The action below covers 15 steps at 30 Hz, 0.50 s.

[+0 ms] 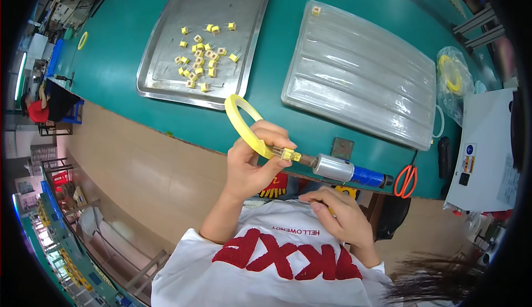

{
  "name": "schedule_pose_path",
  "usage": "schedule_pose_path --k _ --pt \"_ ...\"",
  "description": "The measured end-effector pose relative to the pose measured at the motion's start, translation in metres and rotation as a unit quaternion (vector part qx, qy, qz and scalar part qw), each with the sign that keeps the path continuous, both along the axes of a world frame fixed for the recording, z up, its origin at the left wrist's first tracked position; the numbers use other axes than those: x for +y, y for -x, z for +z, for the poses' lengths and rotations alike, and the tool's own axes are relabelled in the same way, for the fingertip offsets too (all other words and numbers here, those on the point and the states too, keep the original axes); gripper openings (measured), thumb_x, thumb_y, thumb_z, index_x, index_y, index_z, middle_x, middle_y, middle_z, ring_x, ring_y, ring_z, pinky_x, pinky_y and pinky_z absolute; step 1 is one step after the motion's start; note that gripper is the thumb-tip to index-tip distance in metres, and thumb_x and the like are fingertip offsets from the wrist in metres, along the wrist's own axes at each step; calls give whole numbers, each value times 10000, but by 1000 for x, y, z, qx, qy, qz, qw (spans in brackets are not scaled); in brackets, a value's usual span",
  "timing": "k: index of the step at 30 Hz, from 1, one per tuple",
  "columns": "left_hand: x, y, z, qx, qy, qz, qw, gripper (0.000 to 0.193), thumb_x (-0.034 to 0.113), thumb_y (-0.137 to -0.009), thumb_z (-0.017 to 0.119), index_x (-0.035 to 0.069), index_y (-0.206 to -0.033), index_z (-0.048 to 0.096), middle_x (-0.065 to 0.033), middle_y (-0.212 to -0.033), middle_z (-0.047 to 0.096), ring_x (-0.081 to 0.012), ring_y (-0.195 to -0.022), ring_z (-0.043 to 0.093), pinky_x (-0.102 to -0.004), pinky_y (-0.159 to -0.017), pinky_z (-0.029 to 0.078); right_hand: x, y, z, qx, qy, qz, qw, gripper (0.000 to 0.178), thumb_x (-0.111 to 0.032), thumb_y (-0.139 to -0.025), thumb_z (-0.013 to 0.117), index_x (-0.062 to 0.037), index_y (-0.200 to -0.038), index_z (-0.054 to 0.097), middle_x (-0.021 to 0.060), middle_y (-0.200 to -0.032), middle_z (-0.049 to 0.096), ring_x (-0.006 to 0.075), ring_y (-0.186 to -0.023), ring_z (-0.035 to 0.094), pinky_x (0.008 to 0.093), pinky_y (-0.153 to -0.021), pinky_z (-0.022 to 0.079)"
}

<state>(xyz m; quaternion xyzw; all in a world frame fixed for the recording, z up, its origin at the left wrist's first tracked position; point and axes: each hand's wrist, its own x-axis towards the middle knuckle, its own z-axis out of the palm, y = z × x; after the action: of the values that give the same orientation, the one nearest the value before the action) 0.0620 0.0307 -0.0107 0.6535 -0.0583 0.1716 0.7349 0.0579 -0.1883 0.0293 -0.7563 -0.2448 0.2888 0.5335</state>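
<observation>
My left hand (249, 160) is closed around a roll of yellow tape (235, 116), which stands up on edge. Its fingertips reach a small yellow-wrapped component with wire pins (289, 154). That component sits at the tip of a silver and blue cylindrical tool (333, 168) by the table's near edge. Close to my shirt, my right hand (343, 218) has its fingers curled together. A bit of yellow shows by its fingers, but what they hold is too small to name.
A metal tray (145, 80) holds several small yellow components. To its right lies a ribbed clear plastic tray (360, 68) with one component in its corner. Orange-handled scissors (406, 180) rest near the edge, beside a white machine (482, 152). Bagged tape rolls (453, 77) lie farther back.
</observation>
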Motion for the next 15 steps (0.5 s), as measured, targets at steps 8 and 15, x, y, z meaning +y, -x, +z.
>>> schedule_pose_path --k 8,15 --pt "11 27 28 155 -131 -75 976 333 137 -743 781 20 -1011 623 -95 -1032 608 -201 -812 635 -324 -671 502 27 -11 31 -100 -58 -12 993 210 -1 -829 615 5 -1038 624 65 -731 557 144 -616 531 273 -564 428" --pt "15 47 48 78 -370 -155 913 330 185 -725 776 49 -988 631 -100 -992 645 -301 -857 629 -373 -721 513 39 -9 37 -61 -27 -46 997 193 -35 -811 693 1 -981 609 -1 -643 496 59 -554 416 209 -493 318"
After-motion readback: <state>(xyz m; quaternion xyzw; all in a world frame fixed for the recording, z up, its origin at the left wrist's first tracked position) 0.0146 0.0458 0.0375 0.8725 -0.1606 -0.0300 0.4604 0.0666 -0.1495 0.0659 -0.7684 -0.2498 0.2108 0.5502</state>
